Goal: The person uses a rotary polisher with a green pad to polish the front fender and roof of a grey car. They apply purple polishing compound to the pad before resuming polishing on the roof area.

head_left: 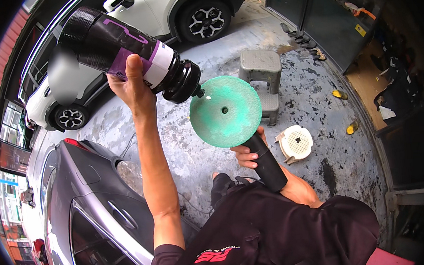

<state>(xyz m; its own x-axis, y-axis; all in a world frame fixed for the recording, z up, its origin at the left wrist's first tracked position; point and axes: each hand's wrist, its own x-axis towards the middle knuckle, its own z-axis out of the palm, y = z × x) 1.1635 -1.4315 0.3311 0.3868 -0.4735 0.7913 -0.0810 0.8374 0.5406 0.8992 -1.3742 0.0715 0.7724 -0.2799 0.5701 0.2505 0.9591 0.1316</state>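
The left hand (pixel 136 86) held a tilted black plastic bottle (pixel 121 50), thumb across it, the nozzle (pixel 200 91) at the rim of a round, porous green pad (pixel 233 123). A white drop (pixel 209 97) showed against the pad. The right hand's (pixel 247 155) fingers wrapped the polisher's (pixel 271 171) smooth, cylindrical black body.

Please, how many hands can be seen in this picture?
2. The left hand, left of centre, holds the black bottle; the right hand, nearer the centre, grips the black tool below its green pad and is partly hidden behind the tool.
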